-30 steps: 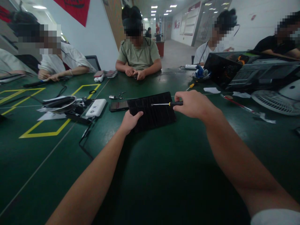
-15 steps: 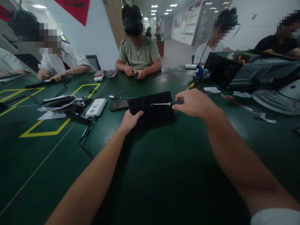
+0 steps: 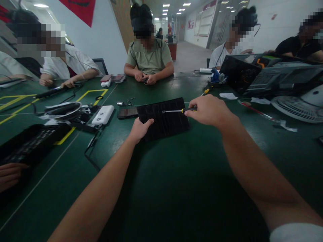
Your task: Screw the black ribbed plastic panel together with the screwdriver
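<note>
A flat black ribbed panel (image 3: 166, 119) lies on the green table (image 3: 176, 174) in front of me. My left hand (image 3: 139, 130) is closed on the panel's near left corner, thumb on top. My right hand (image 3: 207, 110) is closed round the black and yellow handle of a thin screwdriver (image 3: 176, 110). Its metal shaft points left, level over the panel's top.
A phone (image 3: 127, 112), a white power bank (image 3: 103, 115) and several small screws (image 3: 126, 102) lie left of the panel. A black keyboard (image 3: 27, 144) held by another person's hand (image 3: 10, 174) is at the left edge. A fan grille (image 3: 295, 109) and opened machines (image 3: 272, 75) stand on the right. Several people sit around the table.
A black keyboard and another person's hand have come into view at the left edge. My hands, the panel and the screwdriver have barely moved.
</note>
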Demonstrator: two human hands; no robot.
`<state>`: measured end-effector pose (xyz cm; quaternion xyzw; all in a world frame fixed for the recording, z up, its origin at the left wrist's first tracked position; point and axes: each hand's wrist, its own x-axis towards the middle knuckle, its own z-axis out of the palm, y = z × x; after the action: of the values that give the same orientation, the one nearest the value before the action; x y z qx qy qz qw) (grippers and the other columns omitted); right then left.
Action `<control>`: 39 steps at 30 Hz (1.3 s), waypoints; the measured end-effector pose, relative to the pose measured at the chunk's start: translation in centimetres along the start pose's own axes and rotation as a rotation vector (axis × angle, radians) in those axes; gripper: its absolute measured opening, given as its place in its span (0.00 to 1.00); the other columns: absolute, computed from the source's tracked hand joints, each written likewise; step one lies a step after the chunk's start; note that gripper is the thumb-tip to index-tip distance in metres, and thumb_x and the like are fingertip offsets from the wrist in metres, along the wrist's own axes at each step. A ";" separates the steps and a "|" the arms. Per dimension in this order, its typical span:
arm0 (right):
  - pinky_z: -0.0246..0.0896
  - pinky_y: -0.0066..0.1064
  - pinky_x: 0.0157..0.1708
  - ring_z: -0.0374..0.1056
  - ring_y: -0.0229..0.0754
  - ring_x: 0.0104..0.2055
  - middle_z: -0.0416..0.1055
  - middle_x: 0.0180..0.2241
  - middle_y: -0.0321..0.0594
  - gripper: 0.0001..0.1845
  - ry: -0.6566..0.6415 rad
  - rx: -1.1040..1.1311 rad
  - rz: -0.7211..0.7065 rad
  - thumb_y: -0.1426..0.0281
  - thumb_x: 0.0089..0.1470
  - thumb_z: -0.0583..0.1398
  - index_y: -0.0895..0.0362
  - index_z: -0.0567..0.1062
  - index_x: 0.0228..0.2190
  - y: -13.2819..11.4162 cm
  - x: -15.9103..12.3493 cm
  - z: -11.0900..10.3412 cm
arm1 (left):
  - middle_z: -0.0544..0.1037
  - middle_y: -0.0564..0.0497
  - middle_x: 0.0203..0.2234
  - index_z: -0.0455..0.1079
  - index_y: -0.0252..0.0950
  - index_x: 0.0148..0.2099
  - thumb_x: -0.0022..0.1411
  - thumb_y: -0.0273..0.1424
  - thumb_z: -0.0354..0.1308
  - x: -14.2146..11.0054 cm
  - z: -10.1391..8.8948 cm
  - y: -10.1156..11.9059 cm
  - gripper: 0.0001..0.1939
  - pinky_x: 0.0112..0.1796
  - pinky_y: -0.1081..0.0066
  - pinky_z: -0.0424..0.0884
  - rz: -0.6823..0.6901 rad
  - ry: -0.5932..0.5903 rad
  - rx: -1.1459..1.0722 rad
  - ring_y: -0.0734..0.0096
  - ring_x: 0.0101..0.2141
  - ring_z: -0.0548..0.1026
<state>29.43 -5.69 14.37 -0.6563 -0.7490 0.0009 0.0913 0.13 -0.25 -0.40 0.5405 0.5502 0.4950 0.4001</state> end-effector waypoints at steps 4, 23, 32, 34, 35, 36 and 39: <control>0.70 0.48 0.43 0.79 0.61 0.49 0.86 0.48 0.52 0.21 -0.002 -0.005 0.008 0.53 0.65 0.64 0.50 0.90 0.49 -0.1 0.0 0.1 | 0.89 0.41 0.48 0.83 0.36 0.49 0.54 0.41 0.76 0.0 0.0 0.0 0.22 0.60 0.45 0.80 -0.008 0.004 -0.002 0.42 0.53 0.86; 0.65 0.43 0.41 0.77 0.57 0.46 0.84 0.44 0.49 0.14 0.038 0.032 -0.012 0.58 0.62 0.68 0.51 0.85 0.45 -0.2 0.0 0.3 | 0.89 0.42 0.47 0.83 0.35 0.49 0.55 0.40 0.74 -0.2 0.1 0.3 0.21 0.59 0.46 0.80 -0.011 0.009 0.007 0.43 0.52 0.86; 0.67 0.46 0.41 0.79 0.61 0.49 0.85 0.46 0.50 0.17 0.038 0.026 -0.001 0.55 0.63 0.68 0.50 0.88 0.47 -0.1 0.0 0.3 | 0.90 0.42 0.47 0.83 0.36 0.49 0.56 0.39 0.74 -0.2 0.1 0.5 0.20 0.59 0.46 0.80 -0.005 0.002 0.016 0.43 0.52 0.86; 0.67 0.46 0.41 0.79 0.61 0.48 0.85 0.46 0.51 0.17 0.037 0.023 0.002 0.55 0.63 0.68 0.51 0.88 0.46 -0.2 0.0 0.2 | 0.90 0.42 0.47 0.83 0.36 0.49 0.55 0.39 0.74 -0.2 0.1 0.4 0.20 0.59 0.46 0.80 -0.006 0.000 0.012 0.43 0.52 0.86; 0.68 0.46 0.41 0.79 0.61 0.48 0.85 0.45 0.51 0.17 0.036 0.021 0.003 0.55 0.63 0.68 0.51 0.88 0.46 -0.2 0.0 0.2 | 0.89 0.42 0.47 0.83 0.36 0.48 0.55 0.39 0.74 -0.2 0.1 0.4 0.20 0.59 0.46 0.80 -0.005 0.001 0.010 0.43 0.52 0.86; 0.68 0.46 0.41 0.79 0.61 0.48 0.85 0.45 0.51 0.17 0.036 0.020 0.003 0.55 0.63 0.67 0.51 0.88 0.46 -0.2 -0.1 0.2 | 0.89 0.42 0.47 0.83 0.36 0.48 0.55 0.40 0.74 -0.2 0.1 0.4 0.20 0.59 0.46 0.80 -0.005 0.002 0.009 0.43 0.52 0.86; 0.68 0.46 0.42 0.79 0.61 0.48 0.85 0.45 0.51 0.17 0.038 0.023 0.000 0.55 0.63 0.67 0.51 0.89 0.46 -0.3 -0.1 0.1 | 0.90 0.43 0.45 0.83 0.36 0.47 0.55 0.40 0.74 -0.2 0.2 0.5 0.20 0.59 0.47 0.80 0.000 0.008 0.017 0.43 0.51 0.86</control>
<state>29.13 -5.84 14.31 -0.6550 -0.7471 -0.0029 0.1132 0.39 -0.44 0.00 0.5419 0.5558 0.4927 0.3933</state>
